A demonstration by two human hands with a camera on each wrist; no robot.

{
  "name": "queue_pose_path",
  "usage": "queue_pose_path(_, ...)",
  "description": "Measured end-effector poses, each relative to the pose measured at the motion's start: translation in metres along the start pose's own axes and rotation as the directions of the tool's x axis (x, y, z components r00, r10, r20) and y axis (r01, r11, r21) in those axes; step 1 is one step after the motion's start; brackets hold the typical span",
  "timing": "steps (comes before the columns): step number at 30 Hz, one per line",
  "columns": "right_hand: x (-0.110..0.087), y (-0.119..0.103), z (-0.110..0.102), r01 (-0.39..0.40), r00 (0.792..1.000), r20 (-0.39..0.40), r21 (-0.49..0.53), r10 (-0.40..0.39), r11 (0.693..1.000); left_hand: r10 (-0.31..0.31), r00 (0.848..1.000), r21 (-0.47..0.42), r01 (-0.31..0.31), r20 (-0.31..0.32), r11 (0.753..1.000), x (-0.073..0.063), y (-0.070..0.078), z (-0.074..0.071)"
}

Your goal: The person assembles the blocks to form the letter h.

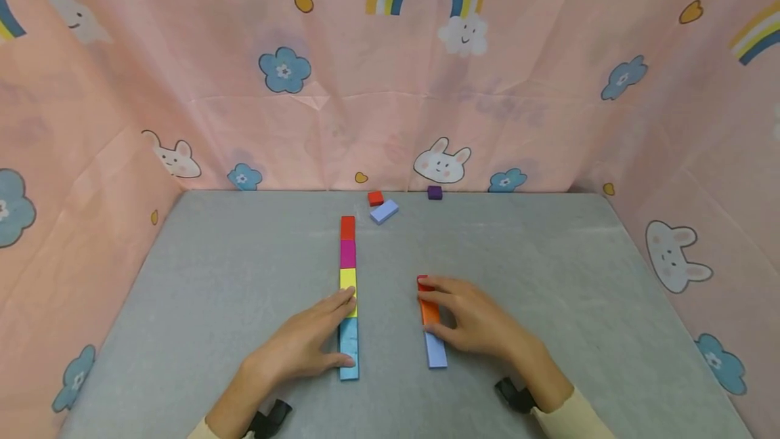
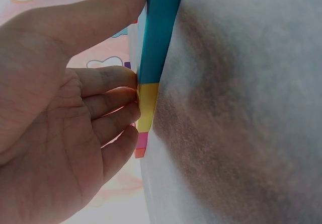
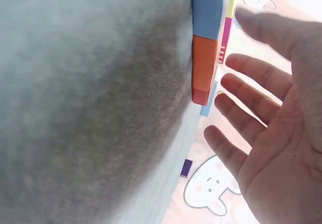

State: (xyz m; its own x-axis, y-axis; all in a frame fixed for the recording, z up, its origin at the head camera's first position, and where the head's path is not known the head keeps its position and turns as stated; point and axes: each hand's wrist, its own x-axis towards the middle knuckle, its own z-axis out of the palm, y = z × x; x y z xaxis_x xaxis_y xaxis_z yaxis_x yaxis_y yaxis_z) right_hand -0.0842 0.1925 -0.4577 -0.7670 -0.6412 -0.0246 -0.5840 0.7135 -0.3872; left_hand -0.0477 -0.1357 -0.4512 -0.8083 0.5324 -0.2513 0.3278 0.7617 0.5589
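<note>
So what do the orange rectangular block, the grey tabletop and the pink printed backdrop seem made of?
The orange rectangular block looks like smooth painted wood or perhaps plastic: even colour, crisp edges. The grey tabletop seems matte, perhaps cloth-covered: fine mottled grain. The pink printed backdrop is likely thin, low-sheen fabric, judging by its creases and soft folds.

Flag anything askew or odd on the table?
Slightly: at the back, a loose pale blue block lies slanted beside a small red block, whereas the left row and right row look straight. I see no spill or damage.
</note>
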Motion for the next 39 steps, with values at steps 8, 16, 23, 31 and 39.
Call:
queue_pose_path(8,-0.008,-0.004,0.004,-0.061,0.997,0.045,0.027,0.059,0.998,0.0,1.0,0.003,0.0,0.0,1.0,0.0,0.0,0.0)
queue_pose_path(16,-0.013,-0.001,0.005,-0.052,0.997,0.054,0.074,0.048,0.996,0.01,1.0,0.01,-0.01,-0.011,1.0,0.0,0.0,-0.001)
queue_pose_path(23,-0.016,0.003,0.006,-0.027,0.998,0.063,0.09,0.021,0.996,0.019,0.999,0.04,-0.017,-0.027,0.999,0.001,0.002,-0.002)
queue_pose_path(31,-0.017,0.003,0.005,-0.044,0.997,0.074,0.123,0.036,0.991,0.051,0.998,0.151,-0.044,-0.041,0.987,0.008,0.01,-0.006)
queue_pose_path(39,-0.018,0.001,0.006,-0.045,0.997,0.074,0.123,0.036,0.991,0.096,0.995,0.226,-0.087,-0.03,0.97,0.013,0.013,-0.009)
